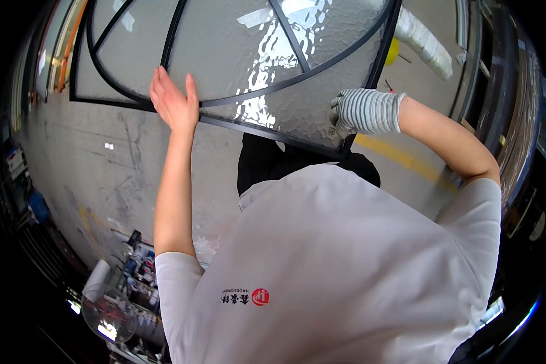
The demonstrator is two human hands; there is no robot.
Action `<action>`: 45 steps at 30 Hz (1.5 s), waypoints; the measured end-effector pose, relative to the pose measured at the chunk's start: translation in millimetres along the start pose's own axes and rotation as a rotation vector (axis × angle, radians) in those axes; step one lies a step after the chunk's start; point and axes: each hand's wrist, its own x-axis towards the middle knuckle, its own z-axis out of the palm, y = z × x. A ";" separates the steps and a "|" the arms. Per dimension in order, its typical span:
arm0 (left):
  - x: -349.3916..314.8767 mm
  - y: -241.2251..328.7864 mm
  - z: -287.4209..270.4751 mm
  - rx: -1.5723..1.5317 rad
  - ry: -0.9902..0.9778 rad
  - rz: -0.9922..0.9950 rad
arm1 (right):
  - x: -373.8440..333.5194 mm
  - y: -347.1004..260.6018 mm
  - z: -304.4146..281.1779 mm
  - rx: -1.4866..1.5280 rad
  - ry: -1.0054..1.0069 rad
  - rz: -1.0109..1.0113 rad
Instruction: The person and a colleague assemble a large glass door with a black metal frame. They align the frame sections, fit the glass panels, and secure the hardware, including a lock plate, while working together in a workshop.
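Note:
A framed glass panel (212, 54) with rippled, textured glass lies in front of me, close to my body. Curved and straight black bars (249, 94) run across it, and a black frame (249, 128) borders it. My bare left hand (176, 100) rests flat on the near edge where bars meet the frame, its fingers stretched out and the thumb apart. Over the near right corner of the glass is my right hand (369, 111), in a grey-and-white striped glove. Its fingers are curled in; anything between them is hidden.
A wrapped white roll (426, 45) and a yellow round thing (392, 51) lie beyond the panel's right edge. Long profiles (515, 121) stand along the right. Cluttered equipment (136, 267) and a transparent round cover (109, 312) are at lower left on the concrete floor (127, 158).

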 end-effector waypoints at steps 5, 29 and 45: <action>-1.8 -2.7 2.6 0.022 -0.041 -0.063 | -1.1 24.1 -11.2 0.022 -0.185 0.013; 0.6 -0.5 1.6 0.048 -0.016 -0.067 | 1.4 19.4 3.6 -0.097 -0.062 -0.016; 1.5 -2.5 2.5 0.036 -0.008 -0.082 | 11.6 -6.2 -4.6 -0.108 -0.195 0.058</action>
